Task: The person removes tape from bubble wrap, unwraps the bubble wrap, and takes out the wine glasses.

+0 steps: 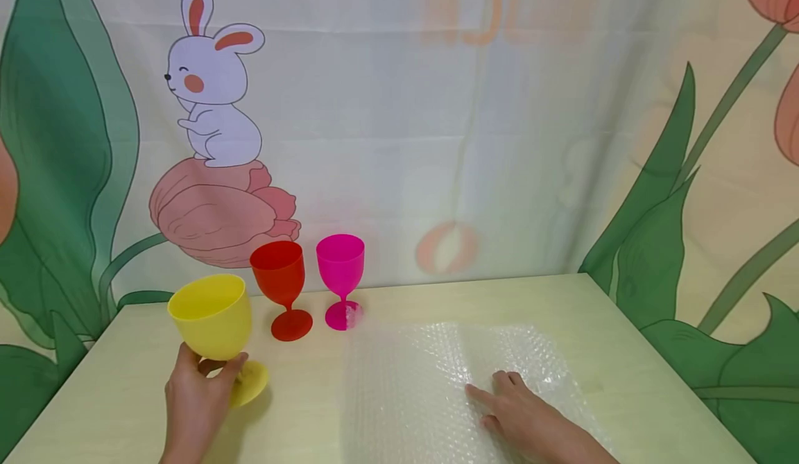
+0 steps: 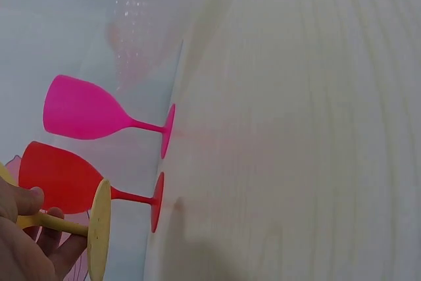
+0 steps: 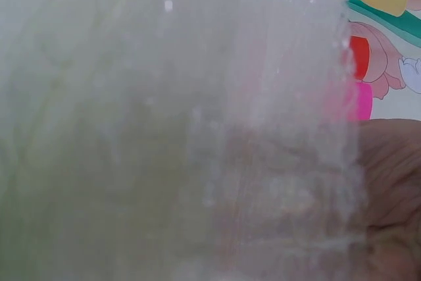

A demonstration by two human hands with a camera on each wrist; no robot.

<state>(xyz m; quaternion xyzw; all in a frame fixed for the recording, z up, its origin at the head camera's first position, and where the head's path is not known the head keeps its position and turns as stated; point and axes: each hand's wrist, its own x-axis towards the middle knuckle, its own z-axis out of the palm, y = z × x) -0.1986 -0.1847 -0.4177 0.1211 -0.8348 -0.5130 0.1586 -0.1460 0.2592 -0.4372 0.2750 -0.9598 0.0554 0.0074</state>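
Observation:
My left hand (image 1: pixel 196 398) grips a yellow plastic goblet (image 1: pixel 212 318) by the stem, thumb and fingers around it. The goblet is raised off the table and tilted, its round foot (image 2: pixel 99 231) showing in the left wrist view. My right hand (image 1: pixel 524 412) lies over a sheet of clear bubble wrap (image 1: pixel 406 394), index finger extended and touching it. In the right wrist view the blurred wrap (image 3: pixel 164 129) covers most of the picture, and part of the palm (image 3: pixel 395 182) shows beside its edge. The fingertips are hidden there.
A red goblet (image 1: pixel 281 277) and a magenta goblet (image 1: pixel 340 263) stand upright at the back of the pale wooden table (image 1: pixel 299 408). The wrap's far left corner overlaps the magenta foot. Behind the table hangs a printed curtain (image 1: pixel 374 117) with a rabbit and flowers.

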